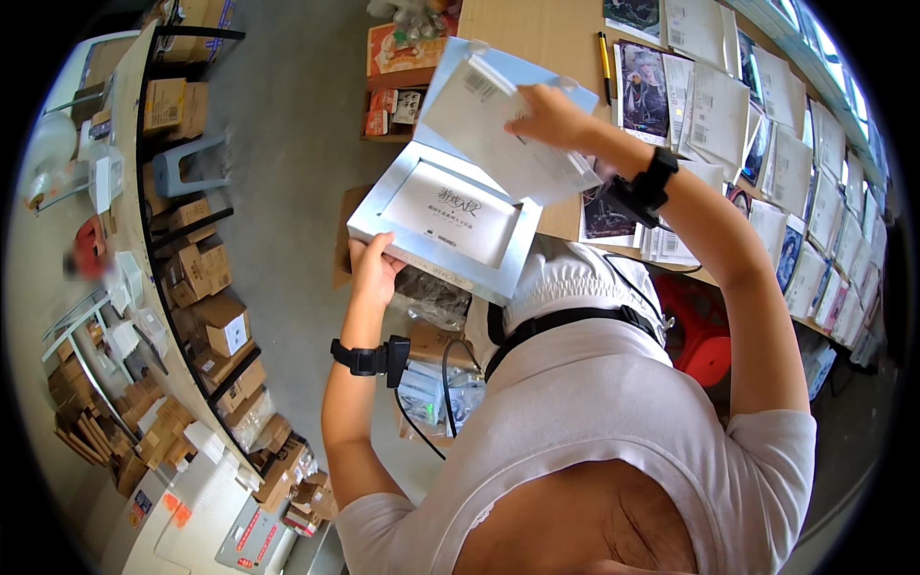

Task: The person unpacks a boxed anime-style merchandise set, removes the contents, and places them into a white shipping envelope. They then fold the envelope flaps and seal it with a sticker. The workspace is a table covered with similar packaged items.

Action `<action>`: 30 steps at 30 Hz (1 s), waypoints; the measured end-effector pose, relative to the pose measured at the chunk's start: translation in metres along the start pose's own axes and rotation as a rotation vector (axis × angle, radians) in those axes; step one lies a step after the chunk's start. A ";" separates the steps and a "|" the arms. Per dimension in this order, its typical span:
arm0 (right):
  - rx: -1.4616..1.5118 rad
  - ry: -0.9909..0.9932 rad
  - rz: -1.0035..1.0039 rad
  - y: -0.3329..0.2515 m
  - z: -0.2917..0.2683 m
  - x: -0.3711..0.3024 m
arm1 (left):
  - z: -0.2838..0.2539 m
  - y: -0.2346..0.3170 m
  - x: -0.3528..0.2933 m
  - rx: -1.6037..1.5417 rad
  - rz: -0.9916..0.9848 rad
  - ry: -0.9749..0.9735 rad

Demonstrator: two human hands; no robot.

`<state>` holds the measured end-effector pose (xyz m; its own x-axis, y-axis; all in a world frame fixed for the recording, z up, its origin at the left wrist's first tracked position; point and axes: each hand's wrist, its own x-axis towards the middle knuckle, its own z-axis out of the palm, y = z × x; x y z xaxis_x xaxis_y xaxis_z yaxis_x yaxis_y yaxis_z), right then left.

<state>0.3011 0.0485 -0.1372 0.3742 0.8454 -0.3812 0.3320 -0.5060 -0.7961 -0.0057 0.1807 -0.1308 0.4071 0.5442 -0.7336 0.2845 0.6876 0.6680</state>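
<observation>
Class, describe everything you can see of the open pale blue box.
The box looks like pale blue cardboard, its lid swung back open. A wide rim frames a sunken white panel with dark print. The left hand holds its near left edge, in front of the person's torso. A pale packet at the right hand hides part of the lid.

Workroom, packing or stockroom type, clock positions taken from the view's centre. Cardboard boxes (200,268) are stacked at nine along a long black-framed bench (201,224). Flat packets (719,113) are laid in rows at two on a wooden table (541,27). Plastic seating is placed nearby: blue stool (189,165), ten; red stool (704,350), three.
</observation>
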 end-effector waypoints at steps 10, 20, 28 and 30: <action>1.027 0.335 -0.010 0.009 -0.083 -0.074 | -0.022 -0.082 0.048 -0.500 0.007 -0.280; 0.973 0.357 0.113 0.023 -0.075 -0.132 | -0.010 -0.089 0.070 0.112 -0.314 -0.374; 1.053 0.385 0.152 0.021 -0.045 -0.146 | -0.069 -0.069 0.075 0.077 -0.068 0.067; 1.068 0.416 0.176 0.025 -0.042 -0.153 | -0.064 -0.059 0.077 0.172 -0.037 0.108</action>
<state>0.2881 -0.1009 -0.0792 0.6644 0.5553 -0.5002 -0.5791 -0.0407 -0.8143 -0.0467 0.2130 -0.2349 0.3009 0.5749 -0.7609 0.4449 0.6211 0.6452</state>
